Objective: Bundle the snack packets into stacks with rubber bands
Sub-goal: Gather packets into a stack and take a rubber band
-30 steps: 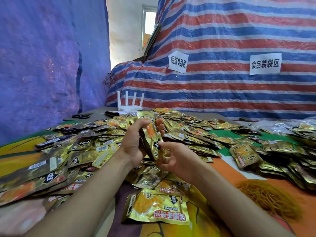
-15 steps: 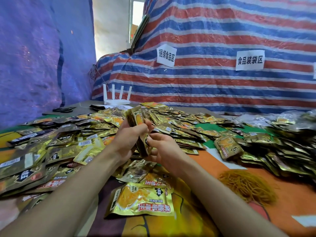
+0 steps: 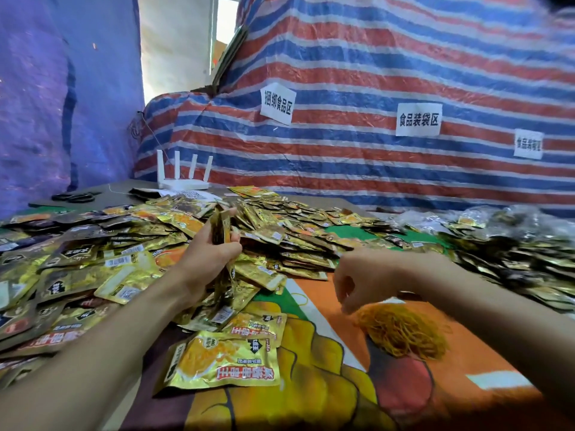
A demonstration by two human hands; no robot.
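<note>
Two hands are in use, held well apart over the table. The left hand, at centre frame, grips a thin stack of snack packets, fingers and thumb wrapped round its lower half. The stack stands on edge, upright, above the loose packets that cover the left and middle of the printed tablecloth. The right hand, right of centre, hangs palm down with its fingers loosely curled, just above the pile of orange rubber bands at lower right. Nothing shows between its fingers, and whether they touch the pile cannot be told. One single rubber band lies on the cloth between the hands. A gold packet lies flat at lower centre, nearest the viewer. Further packets in clear bags are banked along the right edge. At the table's far left stand a white router and black scissors. Behind, a striped tarpaulin carries paper labels.
</note>
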